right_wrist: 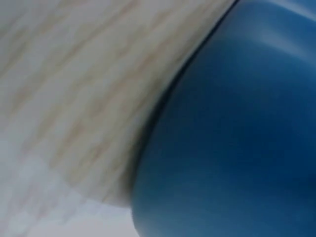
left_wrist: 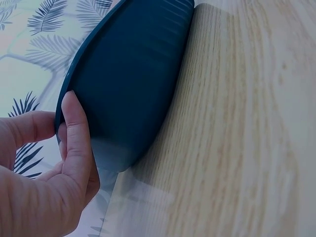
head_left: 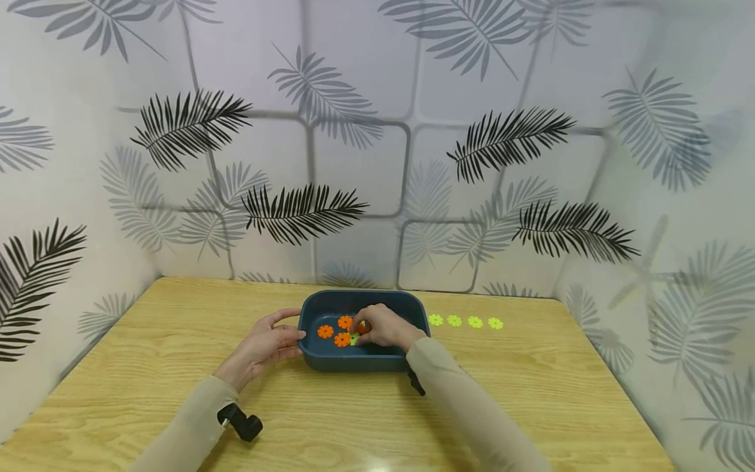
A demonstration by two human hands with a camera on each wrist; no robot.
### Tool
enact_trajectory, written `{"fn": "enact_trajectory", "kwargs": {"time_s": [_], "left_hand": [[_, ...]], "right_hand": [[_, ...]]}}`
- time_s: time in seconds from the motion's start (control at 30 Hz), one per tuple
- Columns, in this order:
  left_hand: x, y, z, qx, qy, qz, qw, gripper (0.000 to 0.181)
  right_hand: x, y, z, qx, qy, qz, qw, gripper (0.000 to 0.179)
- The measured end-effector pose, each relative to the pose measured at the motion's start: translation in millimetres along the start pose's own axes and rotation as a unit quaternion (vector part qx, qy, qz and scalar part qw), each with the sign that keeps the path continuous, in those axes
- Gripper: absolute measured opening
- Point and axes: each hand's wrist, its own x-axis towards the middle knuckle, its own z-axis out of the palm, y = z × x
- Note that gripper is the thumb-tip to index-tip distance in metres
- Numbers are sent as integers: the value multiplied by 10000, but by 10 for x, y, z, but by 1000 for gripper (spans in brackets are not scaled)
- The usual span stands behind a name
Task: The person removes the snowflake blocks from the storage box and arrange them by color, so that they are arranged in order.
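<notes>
Clearly, left hand: the left hand (head_left: pixel 265 344) pinches the left rim of the blue tray (head_left: pixel 360 364), thumb against fingers across the wall.
Right hand: the right hand (head_left: pixel 385 326) reaches into the tray, fingers bent over the pieces; whether they pinch one I cannot tell.
Handling: such thin pieces probably lift best singly, fingertips on the edge, while a light left hold stops the tray sliding.
Tray: one, near the far edge of the desk (head_left: pixel 330 419), about midway between its far corners.
Orange pieces: at least four orange flower pieces (head_left: pixel 325 332) on the tray floor, one partly covered by fingers.
Inside yellow-green: at least one yellow-green piece (head_left: pixel 354 341), partly hidden.
Outside yellow-green: four, the yellow-green row (head_left: pixel 453 320) running from the tray toward the desk's far right corner.
</notes>
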Motion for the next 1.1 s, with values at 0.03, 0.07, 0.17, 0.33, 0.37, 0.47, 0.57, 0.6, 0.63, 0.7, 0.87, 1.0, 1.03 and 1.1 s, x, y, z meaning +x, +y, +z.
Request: {"fn": "enact_trajectory", "kwargs": {"time_s": [0.03,0.07,0.17,0.33,0.37,0.47,0.57,0.6,0.63,0.7,0.87,1.0,1.03,1.1], "left_hand": [[-1,0,-3,4,3,-3,10000,64],[-1,0,-5,-10,7,-7,10000,64],[-5,1,-10,-33,-13,-18,10000,65],[-8,4,-14,-56,-32,-6,10000,66],[-8,4,-14,-53,-35,1,10000,66],[-7,9,-10,-41,-20,3,10000,66],[-6,13,-6,-57,-11,5,10000,65],[-7,14,-5,-61,-12,7,10000,65],[-7,13,-4,-62,-17,9,10000,65],[-10,11,-4,-66,-31,12,10000,65],[-18,6,-5,-62,-38,0,10000,65],[-15,5,-5,-50,-11,-3,10000,65],[-13,5,-6,-35,-6,-3,10000,65],[-11,4,-8,-10,11,-8,10000,65]], "right_hand": [[2,7,9,35,-32,30,10000,27],[4,9,14,62,-76,16,10000,30],[1,3,15,27,-228,-81,9997,36],[-13,-29,-12,-156,-403,-228,9988,34],[-15,-33,-16,-175,-412,-224,9987,34],[-16,-33,-20,-158,-385,-152,9990,33],[-11,-32,-20,-146,-320,-59,9994,32],[-10,-33,-19,-141,-305,-23,9994,32],[-12,-38,-20,-118,-286,1,9995,31],[-18,-54,-30,-91,-269,27,9996,31],[-20,-59,-33,28,-254,26,9997,31],[0,-28,-22,-17,-247,-32,9997,32],[3,-23,-22,-12,-256,-32,9997,32],[7,-11,-15,31,-266,-10,9996,33]]}}
